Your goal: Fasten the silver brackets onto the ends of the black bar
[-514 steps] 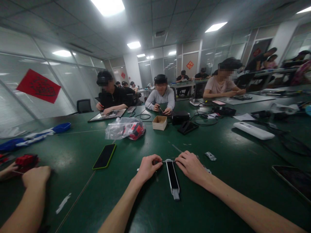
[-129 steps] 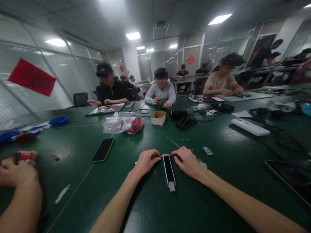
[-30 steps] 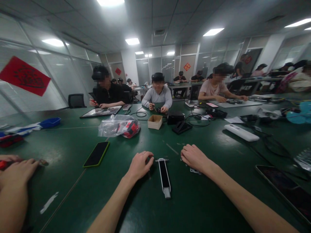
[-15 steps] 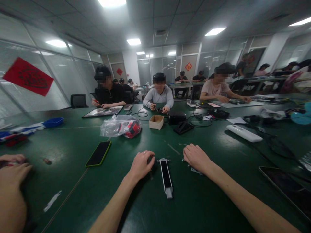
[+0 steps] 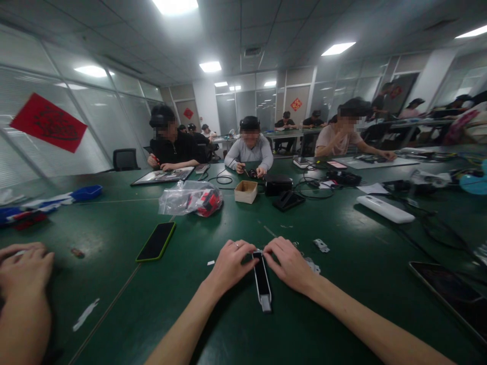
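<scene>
A narrow white-framed device with a black face [image 5: 262, 276] lies on the green table, its grey end toward me. At its far end, my left hand [image 5: 233, 263] has curled fingers and the thumb on the device's left edge. From the right, my right hand [image 5: 288, 261] touches the same far end with bent fingers. What lies between the fingertips is too small to make out. Small metal pieces [image 5: 321, 246] lie beyond and beside my right hand, and a small white piece [image 5: 210, 263] is left of my left hand.
A green-edged phone [image 5: 156, 242] lies at left, near another person's hand [image 5: 26, 266]. Farther off are a plastic bag with red parts [image 5: 192, 197], a small open box [image 5: 245, 192] and a black case [image 5: 277, 184]. A white device [image 5: 385, 209], cables and a dark phone [image 5: 449, 296] are at right.
My right hand has moved left from the small metal pieces, uncovering them, to the device's far end. My left hand has moved right to the same end.
</scene>
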A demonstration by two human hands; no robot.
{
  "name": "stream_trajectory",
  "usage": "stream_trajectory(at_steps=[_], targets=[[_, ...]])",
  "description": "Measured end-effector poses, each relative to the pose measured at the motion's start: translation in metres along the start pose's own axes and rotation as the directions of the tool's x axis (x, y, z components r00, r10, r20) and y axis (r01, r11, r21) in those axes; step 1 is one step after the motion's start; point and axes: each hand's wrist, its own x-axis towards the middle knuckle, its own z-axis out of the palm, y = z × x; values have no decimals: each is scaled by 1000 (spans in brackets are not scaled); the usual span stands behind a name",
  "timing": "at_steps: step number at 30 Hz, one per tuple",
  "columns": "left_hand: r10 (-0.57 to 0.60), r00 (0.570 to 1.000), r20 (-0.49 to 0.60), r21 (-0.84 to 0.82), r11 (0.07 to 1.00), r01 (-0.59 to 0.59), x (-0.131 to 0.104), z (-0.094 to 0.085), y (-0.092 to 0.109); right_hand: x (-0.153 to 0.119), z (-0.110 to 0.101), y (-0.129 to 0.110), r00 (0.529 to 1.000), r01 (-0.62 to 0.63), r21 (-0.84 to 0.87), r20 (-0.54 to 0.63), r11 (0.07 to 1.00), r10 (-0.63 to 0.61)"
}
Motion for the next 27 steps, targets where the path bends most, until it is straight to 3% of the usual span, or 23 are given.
stream_trajectory(at_steps=[5, 14, 22, 27], targets=[[50, 998, -24, -1, 999, -50, 1, 8, 6, -3, 7, -6, 998, -23, 166, -45, 986, 31], [72, 995, -70, 45, 997, -69, 1, 10, 6, -1, 6, -5, 996, -68, 184, -49, 981, 79], [10, 999, -44, 9, 1000, -9, 2, 7, 4, -1, 4, -6, 998, -14, 167, -50, 986, 23], [-137, 991, -2, 11, 991, 137, 1, -4, -12, -1, 0, 6, 997, -65, 89, -33, 994, 68]])
